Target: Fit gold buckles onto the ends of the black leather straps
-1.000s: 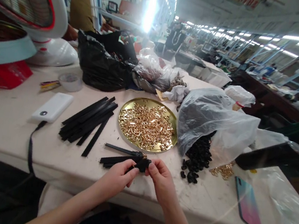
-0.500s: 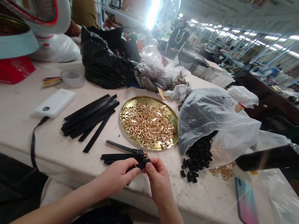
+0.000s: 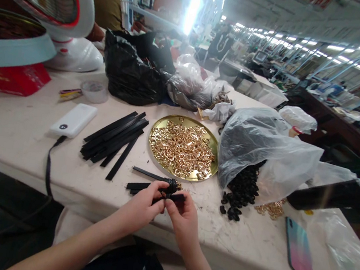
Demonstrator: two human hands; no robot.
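Near the table's front edge, my left hand point(image 3: 148, 202) and my right hand point(image 3: 183, 213) meet with fingers closed on one black strap point(image 3: 175, 196). The strap's lower part is hidden by my fingers. Just behind my left hand lie several black straps with gold buckles point(image 3: 147, 174), their buckled ends bunched together. A round gold tray point(image 3: 150, 152) stands beyond my hands, heaped with small gold buckles point(image 3: 183, 149). To its left is a pile of flat black straps point(image 3: 111, 139). Small black loops point(image 3: 241, 194) spill from a clear plastic bag point(image 3: 274, 140) on the right.
On the left are a white power bank point(image 3: 74, 120) with a cable, a tape roll point(image 3: 94, 92) and a fan point(image 3: 73, 53). A black plastic bag point(image 3: 135, 72) stands at the back. A phone point(image 3: 299, 251) lies at right. A person point(image 3: 107, 2) sits beyond the table.
My right hand has turned inward, and its thumb has shifted left toward my left fingers. The black strap now points more to the right. The whole view has shifted slightly.
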